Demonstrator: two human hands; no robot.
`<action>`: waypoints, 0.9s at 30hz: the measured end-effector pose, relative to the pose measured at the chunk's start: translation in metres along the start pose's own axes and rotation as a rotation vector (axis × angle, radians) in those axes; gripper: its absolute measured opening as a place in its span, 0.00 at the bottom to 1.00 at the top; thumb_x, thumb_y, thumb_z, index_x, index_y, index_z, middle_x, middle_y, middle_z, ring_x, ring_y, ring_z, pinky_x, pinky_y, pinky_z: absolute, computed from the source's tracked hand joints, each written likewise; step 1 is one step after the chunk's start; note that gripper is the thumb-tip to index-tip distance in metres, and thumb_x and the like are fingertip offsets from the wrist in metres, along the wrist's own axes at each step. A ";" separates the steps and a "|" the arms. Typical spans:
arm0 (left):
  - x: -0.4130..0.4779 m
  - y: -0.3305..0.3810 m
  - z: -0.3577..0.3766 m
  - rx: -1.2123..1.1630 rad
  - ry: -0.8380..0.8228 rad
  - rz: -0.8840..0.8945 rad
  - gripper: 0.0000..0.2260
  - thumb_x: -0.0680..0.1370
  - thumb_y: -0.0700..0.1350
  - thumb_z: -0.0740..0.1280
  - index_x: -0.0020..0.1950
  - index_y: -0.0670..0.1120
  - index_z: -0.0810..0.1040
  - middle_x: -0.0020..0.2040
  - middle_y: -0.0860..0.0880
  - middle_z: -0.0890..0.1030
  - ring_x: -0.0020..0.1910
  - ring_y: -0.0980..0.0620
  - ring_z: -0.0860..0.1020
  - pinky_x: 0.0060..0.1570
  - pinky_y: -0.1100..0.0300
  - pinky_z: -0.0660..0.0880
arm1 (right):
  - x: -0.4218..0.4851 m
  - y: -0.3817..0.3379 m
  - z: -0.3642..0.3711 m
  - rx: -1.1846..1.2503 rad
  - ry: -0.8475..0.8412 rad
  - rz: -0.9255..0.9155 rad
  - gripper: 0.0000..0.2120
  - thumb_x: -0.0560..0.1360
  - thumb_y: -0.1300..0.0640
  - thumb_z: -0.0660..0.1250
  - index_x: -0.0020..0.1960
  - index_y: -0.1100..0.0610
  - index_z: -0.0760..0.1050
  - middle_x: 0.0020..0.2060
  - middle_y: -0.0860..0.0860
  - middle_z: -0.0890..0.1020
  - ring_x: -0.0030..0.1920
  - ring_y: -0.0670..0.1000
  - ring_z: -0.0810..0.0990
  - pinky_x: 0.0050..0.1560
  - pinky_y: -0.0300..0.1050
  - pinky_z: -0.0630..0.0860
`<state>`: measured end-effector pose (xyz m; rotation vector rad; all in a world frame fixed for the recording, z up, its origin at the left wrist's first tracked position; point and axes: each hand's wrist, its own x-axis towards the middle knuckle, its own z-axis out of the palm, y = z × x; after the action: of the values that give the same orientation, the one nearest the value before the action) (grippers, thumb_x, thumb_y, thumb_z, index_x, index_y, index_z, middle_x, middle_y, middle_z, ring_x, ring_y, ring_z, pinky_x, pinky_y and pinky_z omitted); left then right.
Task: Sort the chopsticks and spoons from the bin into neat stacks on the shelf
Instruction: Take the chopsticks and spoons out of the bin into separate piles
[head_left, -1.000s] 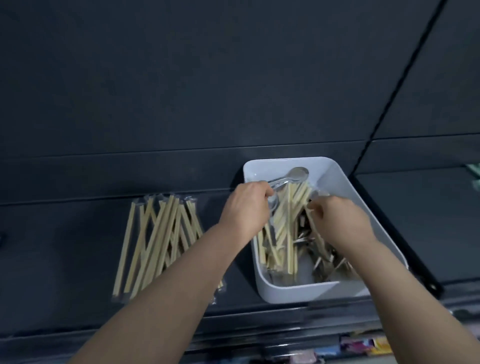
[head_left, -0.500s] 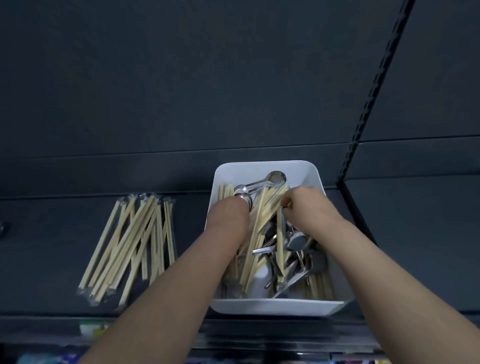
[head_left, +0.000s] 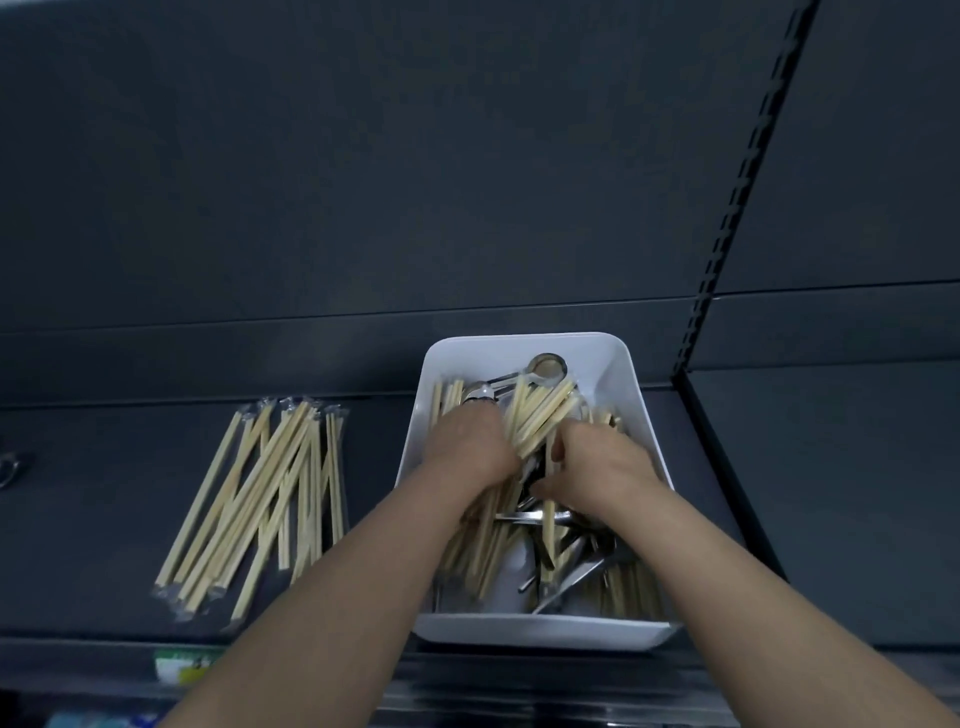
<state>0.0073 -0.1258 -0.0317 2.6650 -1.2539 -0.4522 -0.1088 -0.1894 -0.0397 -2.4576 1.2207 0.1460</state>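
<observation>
On the shelf (head_left: 104, 545), at about 5 o'clock in my view, the white bin (head_left: 621, 374) is sitting with its near rim right at the shelf's front edge. It is holding chopsticks (head_left: 483, 551) lying mostly lengthways, mixed with metal spoons (head_left: 576, 577). One spoon bowl (head_left: 545, 366) is showing at the bin's 12 o'clock end.

Both bare hands are reaching into the bin. The left hand (head_left: 465, 441) is lying knuckles-up over the 9 o'clock side. Its fingers are curling under, out of my sight, and gripping a bundle (head_left: 540, 415) of chopsticks that is fanning out toward 1 o'clock. The right hand (head_left: 605, 462) is sitting just at 3 o'clock of the left one, close beside it. Its thumb (head_left: 557, 444) is pointing toward 12 o'clock and its fingers (head_left: 543, 488) are bending down into the pile. I'm not able to tell whether they are grasping anything.

At 9 o'clock of the bin, near it but not touching, a stack (head_left: 260, 499) of wrapped chopsticks is lying on the shelf, loosely fanned and leaning toward 1 o'clock. At 7 o'clock in my view a green label (head_left: 179, 665) is showing on the shelf's front edge. A slotted upright (head_left: 727, 208) is running from 1 o'clock down toward the bin's far right corner.
</observation>
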 end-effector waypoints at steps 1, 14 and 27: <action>-0.001 -0.004 -0.003 -0.055 -0.002 -0.010 0.05 0.71 0.45 0.71 0.42 0.46 0.76 0.45 0.44 0.81 0.50 0.44 0.80 0.38 0.59 0.69 | 0.000 -0.002 0.000 0.006 -0.024 0.012 0.17 0.69 0.48 0.72 0.54 0.54 0.73 0.49 0.50 0.80 0.52 0.54 0.79 0.47 0.45 0.76; -0.007 -0.074 -0.055 -1.000 0.206 -0.057 0.06 0.78 0.39 0.65 0.42 0.41 0.75 0.37 0.42 0.72 0.33 0.48 0.73 0.26 0.63 0.75 | -0.022 -0.060 -0.019 0.559 0.252 0.088 0.17 0.65 0.49 0.65 0.53 0.48 0.70 0.45 0.54 0.83 0.48 0.57 0.82 0.49 0.45 0.77; -0.018 -0.216 -0.065 -0.676 0.105 -0.221 0.07 0.76 0.40 0.66 0.38 0.42 0.75 0.31 0.44 0.75 0.28 0.47 0.74 0.35 0.55 0.77 | -0.019 -0.193 0.045 0.249 0.306 -0.114 0.20 0.75 0.60 0.62 0.66 0.56 0.68 0.55 0.56 0.80 0.58 0.59 0.77 0.52 0.47 0.72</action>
<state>0.1747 0.0270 -0.0256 2.2027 -0.6198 -0.6227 0.0348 -0.0526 -0.0187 -2.3768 1.1329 -0.4037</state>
